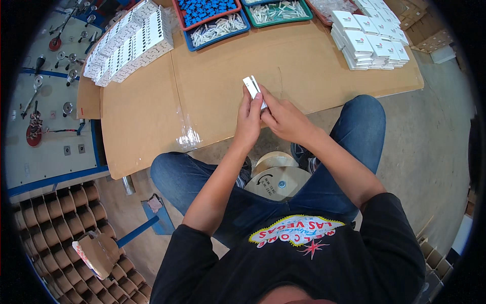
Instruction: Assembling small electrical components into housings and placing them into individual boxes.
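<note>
Both hands meet over the front edge of a cardboard-covered table (pixel 152 111). My left hand (pixel 249 121) and my right hand (pixel 284 117) together grip a small white plastic part (pixel 252 87) that sticks up past the fingertips, tilted to the left. The lower end of the part is hidden between my fingers. I sit with my knees in blue jeans to either side of a wooden spool (pixel 277 177).
Rows of white plastic parts (pixel 129 43) lie at the back left. Blue and green trays (pixel 217 28) with small white and blue pieces stand at the back. Stacked small white boxes (pixel 369 40) sit at the back right. Cardboard tubes (pixel 55 223) fill the lower left.
</note>
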`<state>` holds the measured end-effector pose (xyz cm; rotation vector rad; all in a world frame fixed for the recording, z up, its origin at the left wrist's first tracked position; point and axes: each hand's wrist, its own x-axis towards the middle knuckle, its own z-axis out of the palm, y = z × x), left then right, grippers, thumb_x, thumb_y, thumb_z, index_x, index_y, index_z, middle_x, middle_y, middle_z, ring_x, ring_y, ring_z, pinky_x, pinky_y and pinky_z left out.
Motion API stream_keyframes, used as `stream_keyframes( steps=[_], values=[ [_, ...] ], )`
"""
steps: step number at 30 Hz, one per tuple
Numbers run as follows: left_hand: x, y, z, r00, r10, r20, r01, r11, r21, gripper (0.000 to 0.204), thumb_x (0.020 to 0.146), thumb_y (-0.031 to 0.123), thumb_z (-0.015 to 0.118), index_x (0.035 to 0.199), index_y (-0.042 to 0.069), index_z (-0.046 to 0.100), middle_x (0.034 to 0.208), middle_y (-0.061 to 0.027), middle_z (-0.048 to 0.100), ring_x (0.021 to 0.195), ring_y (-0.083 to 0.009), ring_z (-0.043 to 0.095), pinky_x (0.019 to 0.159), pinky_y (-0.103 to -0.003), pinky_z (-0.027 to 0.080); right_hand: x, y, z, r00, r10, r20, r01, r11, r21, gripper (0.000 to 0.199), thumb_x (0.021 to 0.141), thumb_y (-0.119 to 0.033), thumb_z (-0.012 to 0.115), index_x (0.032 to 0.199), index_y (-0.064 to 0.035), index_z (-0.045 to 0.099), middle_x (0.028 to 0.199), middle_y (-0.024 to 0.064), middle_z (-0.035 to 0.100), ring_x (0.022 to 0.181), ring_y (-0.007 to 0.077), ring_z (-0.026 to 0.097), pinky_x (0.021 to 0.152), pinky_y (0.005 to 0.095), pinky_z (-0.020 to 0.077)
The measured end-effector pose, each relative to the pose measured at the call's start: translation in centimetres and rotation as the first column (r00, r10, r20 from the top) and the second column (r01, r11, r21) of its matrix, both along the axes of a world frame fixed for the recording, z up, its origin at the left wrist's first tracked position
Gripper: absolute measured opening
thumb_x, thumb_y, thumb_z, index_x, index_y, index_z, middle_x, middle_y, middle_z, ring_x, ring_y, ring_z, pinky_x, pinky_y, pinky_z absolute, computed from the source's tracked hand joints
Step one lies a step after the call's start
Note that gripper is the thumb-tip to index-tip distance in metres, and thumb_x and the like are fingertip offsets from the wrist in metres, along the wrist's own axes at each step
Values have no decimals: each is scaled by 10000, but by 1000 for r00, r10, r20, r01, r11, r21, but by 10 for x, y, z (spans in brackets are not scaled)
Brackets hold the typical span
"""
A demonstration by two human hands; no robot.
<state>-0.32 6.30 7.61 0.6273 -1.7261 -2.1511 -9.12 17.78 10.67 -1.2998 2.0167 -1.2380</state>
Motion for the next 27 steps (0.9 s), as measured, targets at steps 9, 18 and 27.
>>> stream_keyframes(
  steps=[9,18,27],
  values=[
    [7,-7,-3,999,-31,19,29,993,115,529,1074,329,392,1530,67,339,1250,-82,580,1064,-149,601,797,-300,534,-11,6,9,996,9,91,-4,998,-55,599,943,-128,519,1502,-4,344,963,282,661,810,442,663,730,478,512],
    [1,-12,1,994,86,-72,-52,920,388,520,1024,416,445,1454,131,389,1310,-76,579,1206,-208,565,928,-394,480,-28,-8,-25,915,-224,336,315,917,-244,372,997,-134,507,1340,8,523,1033,151,704,894,213,683,754,351,518],
    [-5,-21,-24,955,264,-132,-275,959,-67,943,771,3,834,1490,51,226,1248,-160,500,1090,-221,615,926,-355,545,-85,-17,-75,719,-535,443,610,792,-32,274,992,-209,613,1166,-1,650,939,144,716,885,192,681,759,317,521]
  ],
)
